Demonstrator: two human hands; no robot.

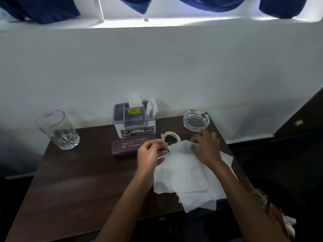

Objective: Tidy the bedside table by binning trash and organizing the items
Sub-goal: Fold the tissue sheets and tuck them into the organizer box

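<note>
Crumpled white tissue sheets point(188, 179) are spread over the near right part of the dark bedside table point(78, 172), with one corner hanging past its near edge. Their far edge is gripped by the right hand point(207, 147), whose fingers are curled onto the paper. The left hand point(148, 154) is held just left of the sheets, over the right end of a purple spectacle case point(124, 147), with its fingers loosely bent. Whether anything is pinched in it cannot be told. A coiled white cable point(172, 136) is seen between the two hands, on the far side. Behind the case a grey caddy point(134, 126) holding tissues is set against the wall. A drinking glass point(57, 130) is placed far left and a glass ashtray point(196, 120) far right.
</note>
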